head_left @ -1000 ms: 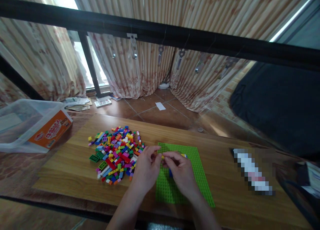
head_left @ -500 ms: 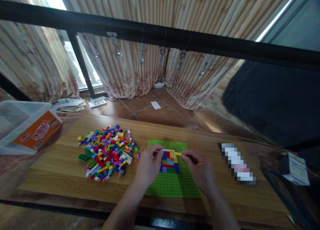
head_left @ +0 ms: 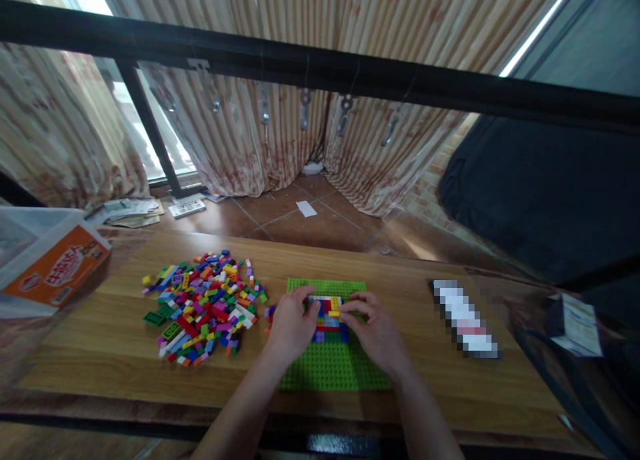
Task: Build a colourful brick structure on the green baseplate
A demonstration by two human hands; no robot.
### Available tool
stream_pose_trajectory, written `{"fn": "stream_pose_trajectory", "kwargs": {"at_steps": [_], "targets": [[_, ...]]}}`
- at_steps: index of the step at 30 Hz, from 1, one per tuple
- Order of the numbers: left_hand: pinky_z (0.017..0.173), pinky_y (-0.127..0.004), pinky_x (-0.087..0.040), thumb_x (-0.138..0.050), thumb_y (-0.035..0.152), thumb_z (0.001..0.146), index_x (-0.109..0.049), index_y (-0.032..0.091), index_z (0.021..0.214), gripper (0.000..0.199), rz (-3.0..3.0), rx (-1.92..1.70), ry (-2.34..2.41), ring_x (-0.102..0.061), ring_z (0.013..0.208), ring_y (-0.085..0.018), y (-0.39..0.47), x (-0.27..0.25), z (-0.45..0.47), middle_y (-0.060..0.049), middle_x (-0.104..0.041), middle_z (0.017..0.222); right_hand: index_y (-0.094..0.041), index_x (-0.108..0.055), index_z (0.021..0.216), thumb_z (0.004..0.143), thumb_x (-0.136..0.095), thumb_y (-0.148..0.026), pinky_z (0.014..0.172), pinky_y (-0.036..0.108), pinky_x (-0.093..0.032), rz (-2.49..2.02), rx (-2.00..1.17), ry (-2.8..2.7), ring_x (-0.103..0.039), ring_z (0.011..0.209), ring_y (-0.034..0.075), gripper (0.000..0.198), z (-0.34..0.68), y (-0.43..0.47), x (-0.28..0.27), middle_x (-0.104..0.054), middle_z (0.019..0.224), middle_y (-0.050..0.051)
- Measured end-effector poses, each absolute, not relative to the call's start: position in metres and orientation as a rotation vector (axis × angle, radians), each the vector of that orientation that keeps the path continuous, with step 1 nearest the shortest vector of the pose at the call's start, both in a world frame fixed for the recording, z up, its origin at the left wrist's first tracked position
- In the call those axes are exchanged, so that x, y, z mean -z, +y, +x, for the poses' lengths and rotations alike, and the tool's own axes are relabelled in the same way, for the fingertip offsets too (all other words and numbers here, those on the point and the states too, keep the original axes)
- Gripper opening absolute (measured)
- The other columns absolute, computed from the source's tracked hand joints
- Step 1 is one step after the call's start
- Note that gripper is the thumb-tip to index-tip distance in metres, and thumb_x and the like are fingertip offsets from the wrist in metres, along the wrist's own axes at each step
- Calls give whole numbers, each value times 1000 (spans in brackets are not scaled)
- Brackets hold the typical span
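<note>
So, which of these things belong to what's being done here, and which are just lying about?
In use, by the look of it:
green studded baseplate
coloured bricks joined on it
heap of loose bricks
wooden table beneath them

Apparently just lying about:
pixelated item, identity unclear
white sheet
stack of papers
clear tub, though its role is uncertain

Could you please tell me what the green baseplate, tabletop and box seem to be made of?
Green baseplate: probably moulded plastic, fairly matte, with regular studs. Tabletop: wood or wood-look laminate, smooth, with visible grain. Box: likely plastic, with hazily see-through walls.
</note>
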State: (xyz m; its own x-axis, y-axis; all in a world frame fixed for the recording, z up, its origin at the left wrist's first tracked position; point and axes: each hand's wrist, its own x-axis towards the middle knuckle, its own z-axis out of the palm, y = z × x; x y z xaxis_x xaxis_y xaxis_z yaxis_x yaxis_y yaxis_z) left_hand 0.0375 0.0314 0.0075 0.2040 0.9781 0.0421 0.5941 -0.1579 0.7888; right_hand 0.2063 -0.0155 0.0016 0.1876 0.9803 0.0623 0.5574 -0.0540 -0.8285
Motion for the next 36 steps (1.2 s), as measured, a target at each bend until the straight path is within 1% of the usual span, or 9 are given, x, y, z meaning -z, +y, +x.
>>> {"fn": "stream_pose_trajectory", "kwargs": {"at_steps": [4, 7, 11, 20, 23, 28, 32, 36], "targets": [[97, -37, -45, -55, 21, 84, -65, 14, 111, 29, 1920, -717, 1447, -62, 105, -23, 31, -6, 38, -10, -68, 112, -27, -73, 77, 77, -64, -29, 95, 38, -40, -1695, -713, -1463, -55, 104, 22, 9, 204, -12, -2, -58, 105, 4], [94, -38, -45, -56, 25, 84, -66, 15, 108, 28, 1954, -706, 1467, -62, 101, -23, 30, -5, 40, -10, -69, 108, -27, -73, 75, 77, -64, -28, 95, 38, -39, -1693, -704, -1473, -55, 103, 22, 9, 203, -12, -4, -59, 104, 4], [92, -37, -45, -57, 23, 83, -67, 15, 104, 25, 1976, -692, 1460, -61, 98, -23, 30, -6, 41, -9, -68, 106, -26, -73, 75, 77, -64, -27, 95, 39, -39, -1696, -687, -1495, -55, 101, 21, 9, 204, -14, -4, -59, 103, 3], [90, -38, -45, -60, 24, 80, -66, 14, 105, 27, 1998, -673, 1504, -61, 96, -24, 28, -5, 43, -11, -67, 104, -23, -68, 70, 73, -65, -24, 94, 38, -39, -1701, -712, -1416, -56, 97, 21, 4, 200, -10, 0, -58, 99, 4], [91, -38, -44, -60, 24, 80, -65, 14, 106, 28, 1996, -685, 1518, -60, 98, -25, 27, -4, 44, -11, -67, 104, -23, -67, 69, 72, -66, -25, 93, 38, -40, -1689, -713, -1396, -57, 96, 21, 4, 200, -10, 1, -59, 96, 4], [92, -38, -44, -61, 25, 80, -65, 13, 106, 29, 1979, -689, 1547, -60, 101, -25, 28, -4, 45, -11, -67, 106, -22, -68, 70, 70, -67, -28, 88, 36, -42, -1679, -720, -1385, -58, 93, 20, 6, 205, -9, 4, -61, 96, 4], [93, -38, -44, -61, 25, 79, -65, 14, 106, 29, 1967, -684, 1554, -61, 100, -25, 28, -3, 47, -11, -68, 106, -22, -69, 72, 71, -65, -31, 83, 34, -43, -1692, -726, -1380, -59, 89, 18, 10, 209, -7, 6, -63, 94, 3], [92, -37, -45, -61, 24, 78, -66, 13, 104, 29, 1944, -708, 1567, -61, 98, -24, 29, -3, 49, -11, -68, 104, -22, -68, 70, 69, -66, -31, 80, 33, -43, -1705, -698, -1361, -59, 86, 18, 9, 208, -6, 7, -64, 92, 3]]}}
